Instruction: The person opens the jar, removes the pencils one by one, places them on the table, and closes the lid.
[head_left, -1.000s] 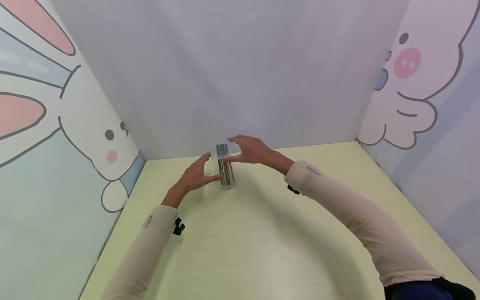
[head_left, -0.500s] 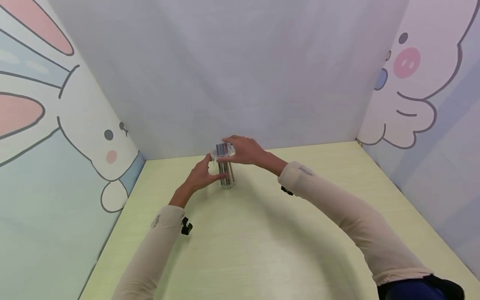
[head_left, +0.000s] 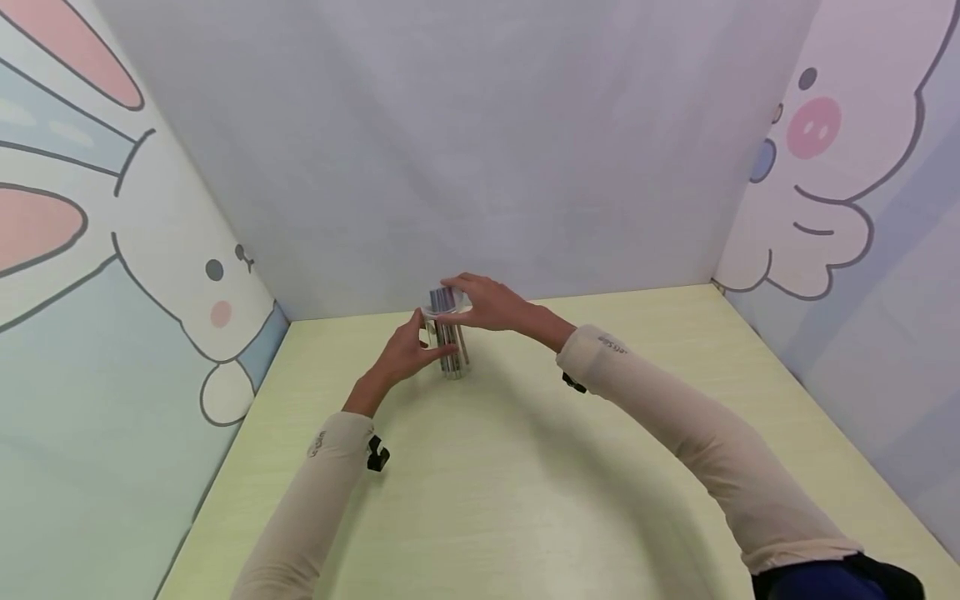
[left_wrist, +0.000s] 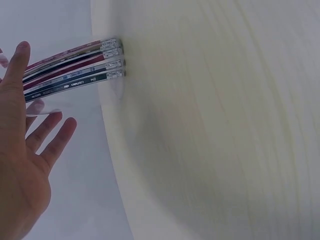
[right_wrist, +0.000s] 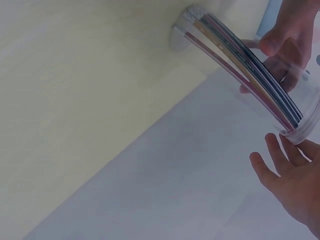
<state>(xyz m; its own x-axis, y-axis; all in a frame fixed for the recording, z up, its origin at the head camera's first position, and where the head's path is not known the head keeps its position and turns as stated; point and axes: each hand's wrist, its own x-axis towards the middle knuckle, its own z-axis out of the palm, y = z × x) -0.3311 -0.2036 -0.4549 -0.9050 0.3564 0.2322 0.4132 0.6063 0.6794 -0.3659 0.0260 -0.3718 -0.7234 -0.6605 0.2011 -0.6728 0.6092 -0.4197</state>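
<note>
A clear cylindrical jar (head_left: 455,372) stands upright on the table near the back wall. Inside it are several pencils (left_wrist: 75,75) in dark, red and gold colours, their metal-banded eraser ends down. My left hand (head_left: 401,354) grips the jar's side, thumb in front and fingers behind. Up at the top, my right hand (head_left: 495,305) holds the jar's clear lid (right_wrist: 306,127) between thumb and fingers. The right wrist view shows both hands at the jar, and part of the right hand's grip is cut off by the frame edge.
The pale yellow table (head_left: 480,492) reaches back to a grey-white wall (head_left: 480,150) just behind the jar. Side panels with cartoon animals, a rabbit (head_left: 180,275) and another white one (head_left: 862,125), flank it.
My left hand has moved right and closed in around the jar. My right hand has shifted slightly left onto its top. The jar stays in place.
</note>
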